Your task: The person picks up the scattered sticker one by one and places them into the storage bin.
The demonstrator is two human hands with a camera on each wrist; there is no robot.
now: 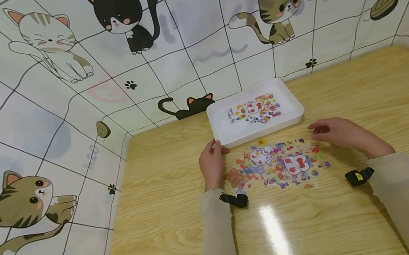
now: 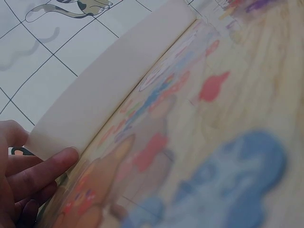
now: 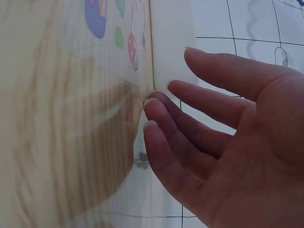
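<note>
A: Which step is shown?

B: Probably positioning or steadying: the left grip (image 1: 212, 166) pinches the near left corner of a shallow, white, round-cornered rectangular box (image 1: 260, 129), which extends rightward and away from that grip.

A: And the right grip (image 1: 338, 135)?

B: Empty, its fingers loosely bent, near the box's right front corner; whether the fingertips touch anything beneath cannot be told.

A: Where do the flat, multicoloured cartoon stickers (image 1: 296, 164) lie?

B: Between the grips, in front of the box, on the pale wood-grain counter (image 1: 165, 186).

A: What would the next move call for?

B: Presumably a firm left corner hold; any right-hand pickup would need a fine fingertip pinch, the stickers looking thin.
</note>
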